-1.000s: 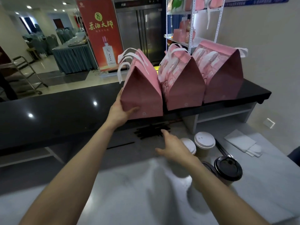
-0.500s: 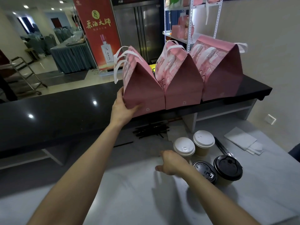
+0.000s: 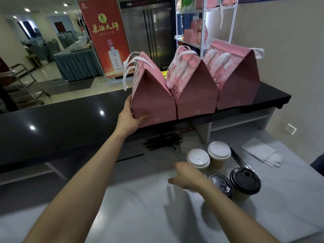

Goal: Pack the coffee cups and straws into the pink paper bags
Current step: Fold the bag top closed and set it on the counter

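Note:
Three pink paper bags with white handles stand closed in a row on the black counter (image 3: 70,123): the left bag (image 3: 154,95), the middle bag (image 3: 196,95) and the right bag (image 3: 238,81). My left hand (image 3: 128,118) grips the left bag's lower left corner, thumb on its front face. On the white table below stand two white-lidded cups (image 3: 198,158) (image 3: 219,151) and two black-lidded cups (image 3: 220,185) (image 3: 245,179). My right hand (image 3: 188,178) hovers with relaxed fingers just left of the nearer white-lidded cup, hiding its body. Black straws (image 3: 163,142) lie piled under the counter's edge.
More black straws (image 3: 240,159) lie right of the cups, beside folded white napkins (image 3: 261,151). One loose straw (image 3: 129,157) lies left of the pile. A metal shelf (image 3: 203,32) with pink boxes stands behind the bags. The white table (image 3: 140,207) stretches toward me.
My right hand drew back from near the straws to beside the white-lidded cup, then stayed. My left hand kept its hold on the left bag, which now stands against the middle bag.

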A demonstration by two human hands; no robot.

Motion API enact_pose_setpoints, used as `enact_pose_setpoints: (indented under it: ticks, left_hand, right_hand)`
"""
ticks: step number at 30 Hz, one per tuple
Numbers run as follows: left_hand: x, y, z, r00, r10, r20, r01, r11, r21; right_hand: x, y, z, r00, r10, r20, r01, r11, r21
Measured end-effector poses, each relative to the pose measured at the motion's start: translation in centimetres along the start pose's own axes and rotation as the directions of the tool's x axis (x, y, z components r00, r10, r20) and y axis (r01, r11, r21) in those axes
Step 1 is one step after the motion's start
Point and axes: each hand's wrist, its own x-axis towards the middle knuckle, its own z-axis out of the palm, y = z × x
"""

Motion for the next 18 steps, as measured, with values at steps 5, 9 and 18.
enact_pose_setpoints:
  ticks: [5,9,18]
  left_hand:
    - [-0.7,0.6,-0.9,0.998,-0.054,0.032,0.055,0.998,-0.009]
    - [-3.3,0.3,-3.6,0.999,-0.034,0.037,0.029,0.992,0.126]
    - [-19.2,-10.1,-12.5,0.946,-0.266,0.183,0.082,0.745,0.662]
  right_hand:
    - [0.0,-0.3,-0.1,1.0,-0.006,-0.003,0.006,1.0,-0.004]
    - [0.2,-1.2,-0.1,1.0,-0.026,0.008,0.026,0.999,-0.026]
    - [1.1,-8.5,2.6,0.958,-0.263,0.116,0.272,0.96,-0.063]
